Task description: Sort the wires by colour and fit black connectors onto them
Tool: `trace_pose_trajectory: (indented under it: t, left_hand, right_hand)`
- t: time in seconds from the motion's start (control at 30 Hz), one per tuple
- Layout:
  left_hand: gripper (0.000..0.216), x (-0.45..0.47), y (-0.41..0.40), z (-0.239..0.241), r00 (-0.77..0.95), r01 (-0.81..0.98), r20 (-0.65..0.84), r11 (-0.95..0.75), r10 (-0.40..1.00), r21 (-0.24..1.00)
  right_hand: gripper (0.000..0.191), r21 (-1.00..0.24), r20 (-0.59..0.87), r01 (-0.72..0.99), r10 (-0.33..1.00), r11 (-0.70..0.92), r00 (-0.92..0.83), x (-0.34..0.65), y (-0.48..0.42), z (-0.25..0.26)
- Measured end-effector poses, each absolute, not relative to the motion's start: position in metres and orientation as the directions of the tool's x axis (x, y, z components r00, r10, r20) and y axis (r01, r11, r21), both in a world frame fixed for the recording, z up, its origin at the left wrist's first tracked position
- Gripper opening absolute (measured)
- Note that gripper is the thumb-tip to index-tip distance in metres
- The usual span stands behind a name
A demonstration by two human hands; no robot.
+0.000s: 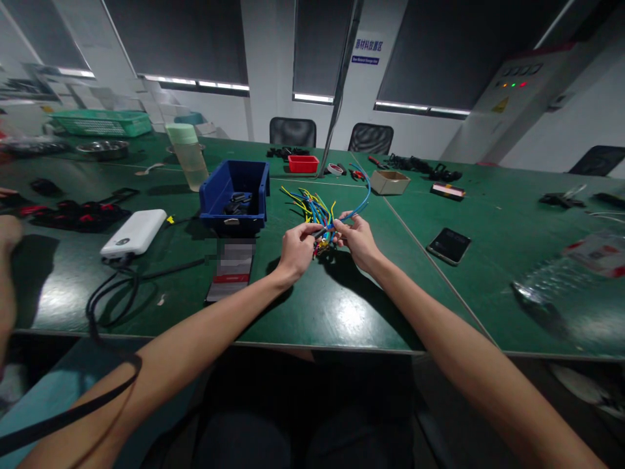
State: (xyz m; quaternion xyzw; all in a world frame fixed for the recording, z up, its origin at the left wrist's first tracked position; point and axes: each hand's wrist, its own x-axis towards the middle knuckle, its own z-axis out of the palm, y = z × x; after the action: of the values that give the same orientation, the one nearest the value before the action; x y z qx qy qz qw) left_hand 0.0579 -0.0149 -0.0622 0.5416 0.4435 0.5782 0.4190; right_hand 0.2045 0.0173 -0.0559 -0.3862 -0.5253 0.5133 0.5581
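Observation:
Over the middle of the green table, my two hands meet at the near end of a bundle of wires (315, 207) in blue, yellow and other colours. My left hand (299, 249) is closed on a small dark piece (319, 233), whose exact kind is too small to make out. Pinched in my right hand (359, 240) is a blue wire (367, 189) that arcs up and away to the back. The fingertips of both hands are close together, and the bundle lies just behind and beneath them.
Left of the wires stands a blue bin (234, 195) with dark small parts inside. A phone (449, 245), a cardboard box (390, 182) and a plastic bottle (571, 260) are to the right. A white power bank (134, 232) with black cable and a green-capped bottle (188, 159) sit left.

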Motion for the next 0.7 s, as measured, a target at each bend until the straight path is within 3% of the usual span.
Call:
trace_pose_trajectory:
  t: [0.7]
  left_hand:
    - [0.033, 0.0590, -0.0166, -0.0602, -0.089, -0.109, 0.262, -0.271, 0.961, 0.956]
  right_hand:
    - [0.043, -0.965, 0.231, -0.154, 0.966, 0.213, -0.114, 0.2062, 0.0169, -0.0533]
